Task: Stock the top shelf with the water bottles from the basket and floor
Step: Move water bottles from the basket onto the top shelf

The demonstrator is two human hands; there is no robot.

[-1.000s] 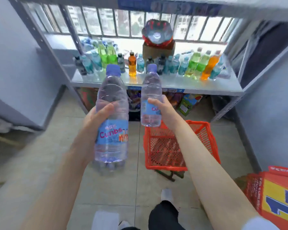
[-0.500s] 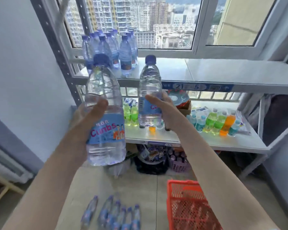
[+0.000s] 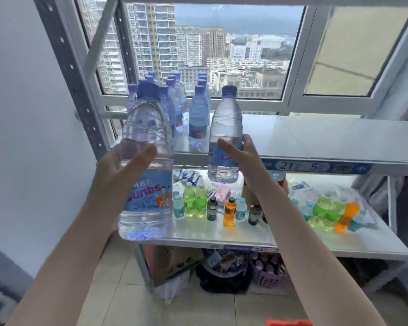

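Left hand (image 3: 118, 170) grips 1 upright water bottle (image 3: 146, 184); right hand (image 3: 243, 161) grips another bottle (image 3: 225, 135).

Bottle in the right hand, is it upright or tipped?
Upright. The bottle has its cap on top and its base straight below, with the right hand gripping its label.

We hold the near water bottle (image 3: 149, 208) upright in our left hand (image 3: 114, 178), off the left end of the top shelf (image 3: 316, 137). The far water bottle (image 3: 225, 123), upright in our right hand (image 3: 243, 163), crosses the shelf's front edge. Both are clear, purple-capped and blue-labelled. A cluster of like bottles (image 3: 198, 118) stands on the shelf's left end.
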